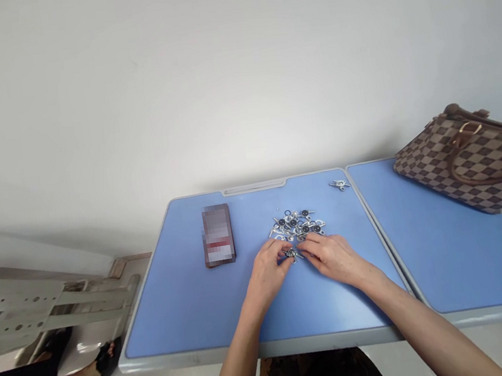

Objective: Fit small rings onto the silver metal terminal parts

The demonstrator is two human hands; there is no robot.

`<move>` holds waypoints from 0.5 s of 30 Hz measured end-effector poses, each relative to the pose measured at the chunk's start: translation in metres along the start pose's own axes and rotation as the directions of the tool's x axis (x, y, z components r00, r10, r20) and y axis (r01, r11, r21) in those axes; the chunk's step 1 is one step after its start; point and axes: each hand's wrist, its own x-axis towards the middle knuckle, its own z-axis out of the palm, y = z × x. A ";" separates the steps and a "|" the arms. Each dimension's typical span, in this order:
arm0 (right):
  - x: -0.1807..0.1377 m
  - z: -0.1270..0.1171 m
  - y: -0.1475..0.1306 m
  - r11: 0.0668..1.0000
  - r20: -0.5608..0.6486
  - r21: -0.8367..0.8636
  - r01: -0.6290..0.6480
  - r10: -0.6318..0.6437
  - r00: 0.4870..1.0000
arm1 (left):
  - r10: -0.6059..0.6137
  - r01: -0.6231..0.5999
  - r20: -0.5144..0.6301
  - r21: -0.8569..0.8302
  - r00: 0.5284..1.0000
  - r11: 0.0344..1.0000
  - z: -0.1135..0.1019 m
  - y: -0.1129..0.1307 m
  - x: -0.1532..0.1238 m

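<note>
A heap of several small metal parts (pixel 299 225), silver pieces and dark rings, lies on the blue table (pixel 188 306). My left hand (pixel 268 269) and my right hand (pixel 331 256) meet at the heap's near edge. Both pinch one small metal piece (pixel 292 254) between their fingertips. A single silver part (pixel 339 185) lies apart at the far right of the table.
A dark phone (pixel 217 234) lies flat to the left of the heap. A brown checkered handbag (pixel 477 158) rests on a second blue table (pixel 470 248) at the right. Another person's leg and sandalled foot (pixel 102 361) show at the lower left, by a pale metal frame (pixel 36 308).
</note>
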 end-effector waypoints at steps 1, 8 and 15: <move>0.000 0.000 0.000 1.000 -0.005 0.010 -0.005 0.005 1.000 | -0.002 0.002 0.003 0.001 1.000 1.000 0.000 0.000 0.000; 0.000 0.003 0.001 0.998 -0.012 0.068 -0.015 0.016 1.000 | -0.039 0.038 0.037 0.019 0.999 0.999 -0.002 0.003 0.001; 0.002 0.003 -0.003 0.989 -0.006 0.140 -0.049 0.050 0.999 | -0.026 0.025 0.036 0.030 0.999 0.999 -0.002 0.004 0.001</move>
